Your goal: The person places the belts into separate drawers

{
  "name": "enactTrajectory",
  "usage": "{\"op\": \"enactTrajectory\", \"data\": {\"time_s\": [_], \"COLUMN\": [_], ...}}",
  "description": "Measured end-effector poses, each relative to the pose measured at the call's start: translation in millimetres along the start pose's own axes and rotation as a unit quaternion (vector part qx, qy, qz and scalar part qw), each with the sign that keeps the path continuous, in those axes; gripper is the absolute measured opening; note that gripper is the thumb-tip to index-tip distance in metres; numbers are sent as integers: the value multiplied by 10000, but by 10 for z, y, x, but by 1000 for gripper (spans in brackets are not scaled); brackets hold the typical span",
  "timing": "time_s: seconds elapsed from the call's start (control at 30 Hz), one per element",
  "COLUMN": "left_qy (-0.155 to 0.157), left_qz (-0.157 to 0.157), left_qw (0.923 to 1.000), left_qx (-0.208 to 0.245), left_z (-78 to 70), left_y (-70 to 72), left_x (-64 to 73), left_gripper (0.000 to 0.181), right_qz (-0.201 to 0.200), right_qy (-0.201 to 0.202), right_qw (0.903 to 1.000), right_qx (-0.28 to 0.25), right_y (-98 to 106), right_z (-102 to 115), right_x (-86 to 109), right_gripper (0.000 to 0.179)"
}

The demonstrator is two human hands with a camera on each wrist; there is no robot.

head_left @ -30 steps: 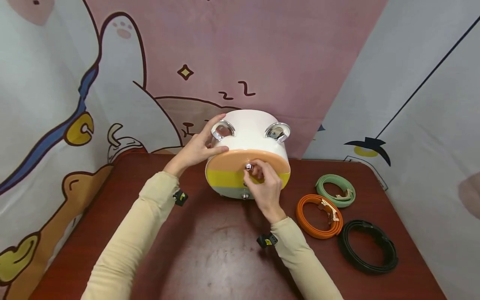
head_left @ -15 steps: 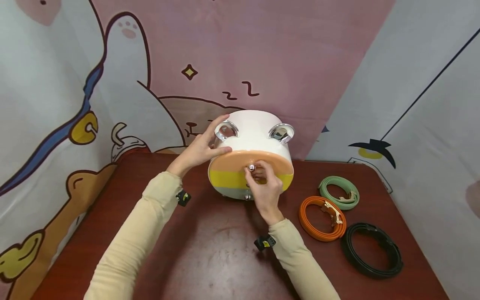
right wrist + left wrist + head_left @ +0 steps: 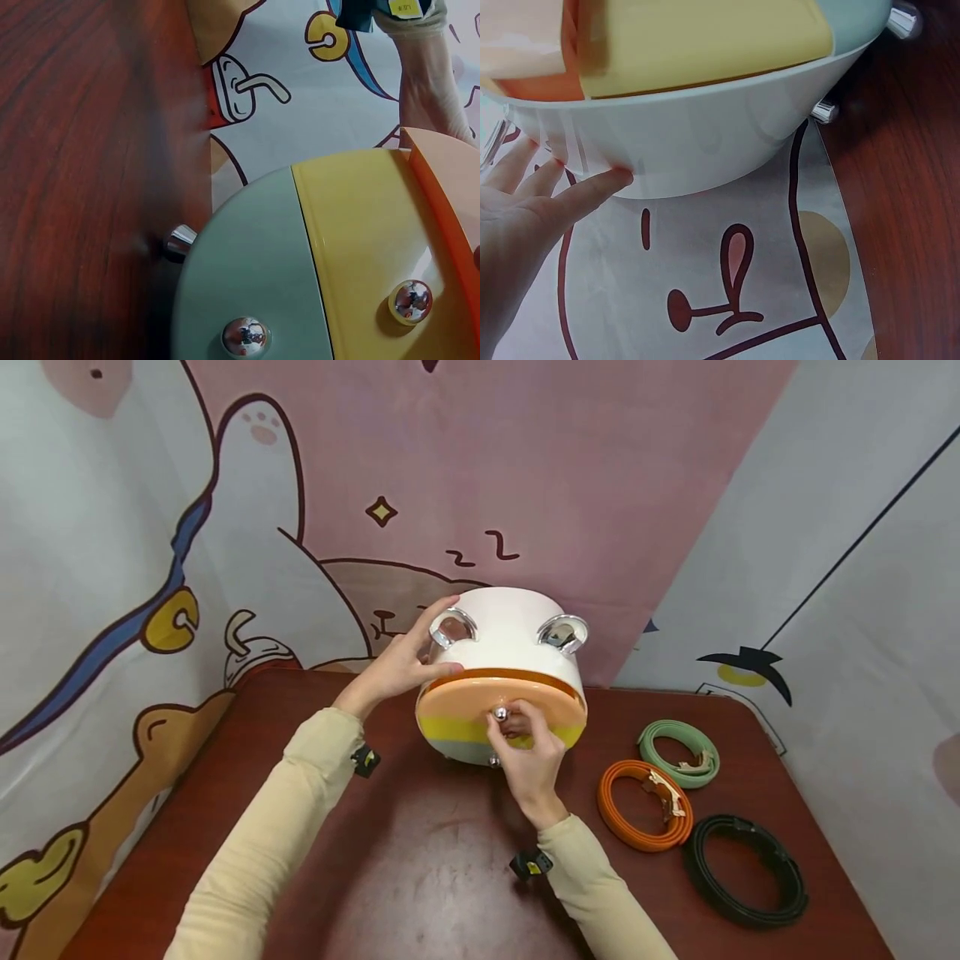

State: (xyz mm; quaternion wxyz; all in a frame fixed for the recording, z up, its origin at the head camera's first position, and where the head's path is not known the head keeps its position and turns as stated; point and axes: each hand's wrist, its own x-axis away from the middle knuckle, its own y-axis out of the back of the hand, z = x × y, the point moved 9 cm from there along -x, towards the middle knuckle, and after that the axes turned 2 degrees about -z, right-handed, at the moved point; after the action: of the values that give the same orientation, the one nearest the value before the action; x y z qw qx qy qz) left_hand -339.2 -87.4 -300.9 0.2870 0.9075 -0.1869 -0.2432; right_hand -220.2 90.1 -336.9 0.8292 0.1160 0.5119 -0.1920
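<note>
A small rounded white cabinet [image 3: 510, 631] with two chrome ears stands at the back of the table. Its front has an orange top drawer [image 3: 461, 697], a yellow drawer [image 3: 360, 247] and a green drawer [image 3: 247, 262], with silver knobs. The orange drawer sticks out slightly past the yellow one. My right hand [image 3: 534, 760] pinches the orange drawer's knob [image 3: 500, 713] between thumb and fingers. My left hand [image 3: 401, 668] rests on the cabinet's left side beside one ear, thumb near the top front edge. In the left wrist view its fairly straight fingers [image 3: 592, 196] touch the white wall.
To the right on the table lie three coiled belts: a green belt [image 3: 648, 745], an orange belt [image 3: 609, 810] and a black belt [image 3: 696, 864]. A cartoon-printed cloth [image 3: 600, 485] hangs close behind the cabinet. The reddish-brown table [image 3: 420, 860] spreads in front.
The orange drawer has come out slightly toward me, with the right hand on its knob; a gap now shows above its front. The left hand stays on the cabinet.
</note>
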Motion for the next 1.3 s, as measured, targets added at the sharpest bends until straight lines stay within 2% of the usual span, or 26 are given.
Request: {"op": "enactTrajectory", "data": {"time_s": [0.3,0.43,0.53,0.67,0.77,1.03,1.3], "left_qy": [26,150,268,267,293,565,483], "left_qz": [225,322,434,549,590,669,676], "left_qw": [9993,9985,9975,9961,9952,9936,9932], "left_qx": [304,406,481,633,719,710,819], "left_z": [4,-9,-115,-287,-315,-283,-304], "left_y": [-17,-15,7,41,46,45,44], "left_x": [7,29,69,101,99,100,92], "left_gripper": [93,92,90,86,85,86,87], "right_qz": [87,152,208,280,363,572,783], "right_qy": [74,113,126,88,47,-45,115], "right_qw": [9998,9996,9994,9992,9990,9976,9956], "right_qx": [-135,-185,-232,-258,-274,-399,-498], "right_y": [66,84,92,102,109,131,170], "right_z": [82,120,141,154,166,215,292], "right_x": [62,83,92,96,97,94,129], "right_gripper": [28,29,29,30,32,33,28]}}
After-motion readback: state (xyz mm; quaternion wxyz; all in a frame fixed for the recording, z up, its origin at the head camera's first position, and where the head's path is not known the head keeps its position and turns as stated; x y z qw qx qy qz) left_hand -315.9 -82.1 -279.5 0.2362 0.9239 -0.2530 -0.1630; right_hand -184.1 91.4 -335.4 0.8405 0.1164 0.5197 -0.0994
